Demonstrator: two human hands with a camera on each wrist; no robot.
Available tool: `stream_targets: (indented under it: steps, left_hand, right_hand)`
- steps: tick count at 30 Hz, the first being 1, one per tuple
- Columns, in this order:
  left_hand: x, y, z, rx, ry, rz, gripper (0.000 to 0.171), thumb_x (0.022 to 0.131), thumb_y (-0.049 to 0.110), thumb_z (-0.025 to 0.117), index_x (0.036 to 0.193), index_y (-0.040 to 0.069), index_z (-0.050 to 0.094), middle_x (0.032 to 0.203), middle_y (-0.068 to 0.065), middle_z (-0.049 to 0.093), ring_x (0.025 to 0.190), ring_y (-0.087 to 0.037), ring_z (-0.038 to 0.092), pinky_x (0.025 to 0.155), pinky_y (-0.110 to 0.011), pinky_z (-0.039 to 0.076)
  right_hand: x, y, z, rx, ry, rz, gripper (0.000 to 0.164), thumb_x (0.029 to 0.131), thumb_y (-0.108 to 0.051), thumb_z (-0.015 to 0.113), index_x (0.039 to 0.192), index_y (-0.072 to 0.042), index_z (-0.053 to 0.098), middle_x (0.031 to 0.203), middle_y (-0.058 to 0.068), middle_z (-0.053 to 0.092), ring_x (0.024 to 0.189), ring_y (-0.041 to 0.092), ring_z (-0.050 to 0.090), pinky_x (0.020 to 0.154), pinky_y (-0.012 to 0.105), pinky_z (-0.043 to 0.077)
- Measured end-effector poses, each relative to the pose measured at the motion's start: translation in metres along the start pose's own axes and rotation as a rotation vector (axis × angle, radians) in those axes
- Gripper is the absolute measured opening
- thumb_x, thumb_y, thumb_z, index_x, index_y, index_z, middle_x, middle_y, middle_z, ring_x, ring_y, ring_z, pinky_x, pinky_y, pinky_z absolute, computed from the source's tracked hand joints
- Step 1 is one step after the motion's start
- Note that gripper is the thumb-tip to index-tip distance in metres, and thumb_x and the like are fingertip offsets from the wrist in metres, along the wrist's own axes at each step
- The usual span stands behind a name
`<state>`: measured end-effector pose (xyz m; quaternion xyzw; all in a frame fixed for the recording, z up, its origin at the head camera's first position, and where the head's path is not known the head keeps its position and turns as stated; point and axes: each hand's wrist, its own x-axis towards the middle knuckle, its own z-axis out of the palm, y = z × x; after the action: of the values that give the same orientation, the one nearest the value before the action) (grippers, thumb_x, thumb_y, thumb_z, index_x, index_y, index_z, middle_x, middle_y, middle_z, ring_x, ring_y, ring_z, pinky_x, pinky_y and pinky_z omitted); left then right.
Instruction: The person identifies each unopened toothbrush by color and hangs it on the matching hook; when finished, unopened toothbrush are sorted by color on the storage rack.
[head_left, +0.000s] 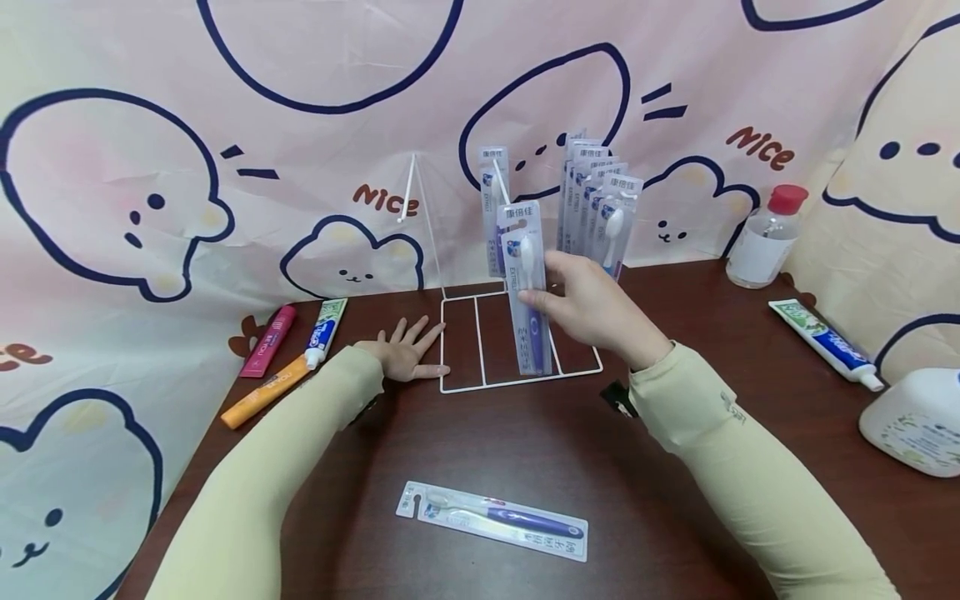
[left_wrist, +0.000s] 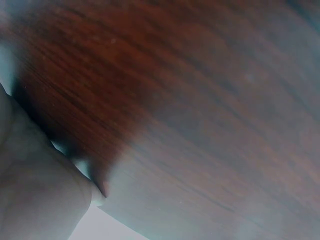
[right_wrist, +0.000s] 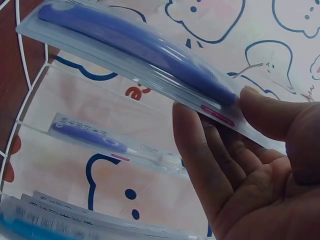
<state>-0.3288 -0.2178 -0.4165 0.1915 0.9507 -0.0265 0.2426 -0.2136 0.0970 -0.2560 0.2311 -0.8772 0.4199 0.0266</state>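
My right hand [head_left: 592, 304] pinches a packaged purple toothbrush [head_left: 531, 300] upright between thumb and fingers, its card top at the tip of the rack's middle hook [head_left: 501, 179]. Behind it, one packaged purple toothbrush [right_wrist: 90, 134] hangs on that hook. My left hand [head_left: 408, 350] lies flat with fingers spread at the left edge of the white wire rack [head_left: 480, 342]. On the rack's right side hang several packaged toothbrushes [head_left: 618, 221]. Another packaged purple toothbrush [head_left: 491, 521] lies on the table in front. The left wrist view shows mostly dark wood tabletop [left_wrist: 165, 100].
At the left lie a pink tube [head_left: 268, 342], an orange tube [head_left: 266, 392] and a toothpaste tube [head_left: 327, 332]. To the right are a red-capped bottle [head_left: 767, 237], another toothpaste tube [head_left: 825, 343] and a white bottle [head_left: 915, 425]. The rack's left hook [head_left: 408, 190] bears nothing.
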Motion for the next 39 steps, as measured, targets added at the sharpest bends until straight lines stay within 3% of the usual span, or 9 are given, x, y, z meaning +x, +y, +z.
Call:
stream_targets:
  steps: [10, 20, 26, 32, 39]
  left_hand:
    - [-0.001, 0.003, -0.004, 0.003, -0.004, -0.004, 0.094, 0.072, 0.085, 0.023, 0.142, 0.038, -0.019, 0.151, -0.002, -0.02, 0.135, -0.037, -0.014, 0.098, -0.066, 0.0]
    - [0.001, 0.002, 0.001, -0.003, 0.0, -0.004, 0.094, 0.072, 0.085, 0.022, 0.143, 0.037, -0.018, 0.152, -0.003, -0.017, 0.135, -0.037, -0.012, 0.098, -0.067, -0.002]
    - [0.007, -0.001, 0.007, 0.0, -0.012, -0.028, 0.097, 0.066, 0.09, 0.02, 0.14, 0.043, -0.021, 0.15, 0.003, -0.022, 0.136, -0.033, -0.015, 0.1, -0.064, -0.001]
    - [0.008, -0.001, 0.008, 0.01, 0.004, -0.032, 0.096, 0.068, 0.088, 0.021, 0.141, 0.042, -0.019, 0.151, 0.001, -0.02, 0.136, -0.034, -0.014, 0.1, -0.064, -0.001]
    - [0.0, 0.001, 0.002, 0.023, 0.0, -0.016, 0.096, 0.069, 0.087, 0.02, 0.143, 0.038, -0.018, 0.152, -0.002, -0.017, 0.136, -0.037, -0.012, 0.099, -0.066, 0.0]
  right_hand:
    - [0.029, 0.009, 0.003, -0.025, -0.025, 0.055, 0.041, 0.092, -0.024, 0.057, 0.131, -0.016, 0.048, 0.119, 0.005, 0.059, 0.101, 0.019, 0.06, 0.079, 0.041, 0.049]
    - [0.09, 0.02, 0.011, 0.075, -0.008, 0.154, 0.035, 0.092, -0.019, 0.056, 0.124, -0.006, 0.05, 0.114, 0.014, 0.059, 0.096, 0.023, 0.06, 0.073, 0.033, 0.051]
    - [0.117, 0.029, 0.016, -0.02, 0.049, 0.174, 0.034, 0.093, -0.016, 0.055, 0.124, -0.002, 0.049, 0.122, 0.015, 0.056, 0.105, 0.026, 0.057, 0.082, 0.036, 0.048]
    - [0.126, 0.032, 0.017, 0.033, 0.05, 0.189, 0.038, 0.094, -0.015, 0.052, 0.129, -0.002, 0.045, 0.127, 0.016, 0.052, 0.111, 0.03, 0.054, 0.085, 0.041, 0.047]
    - [0.117, 0.042, 0.02, 0.058, 0.018, 0.262, 0.05, 0.089, -0.016, 0.06, 0.131, -0.002, 0.038, 0.124, 0.019, 0.052, 0.109, 0.029, 0.054, 0.086, 0.04, 0.046]
